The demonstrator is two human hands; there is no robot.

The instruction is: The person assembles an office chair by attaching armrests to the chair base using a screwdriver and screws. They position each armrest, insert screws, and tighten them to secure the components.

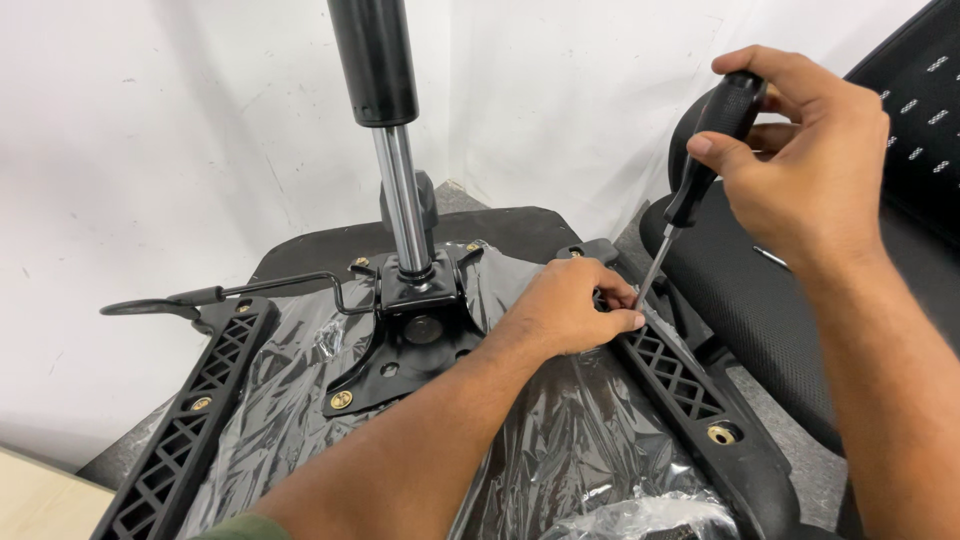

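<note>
An upturned office chair seat wrapped in clear plastic lies in front of me, with a black metal mechanism plate and a gas cylinder standing up from it. My right hand grips a black-handled screwdriver, its tip angled down to the top of the right armrest bracket. My left hand rests on the seat beside that bracket, fingers curled right at the screwdriver tip. What the fingertips pinch is hidden.
A second black lattice bracket lies along the seat's left side, with a bent lever by it. A mesh chair backrest stands at right. A white wall is behind, and a light wooden surface shows at bottom left.
</note>
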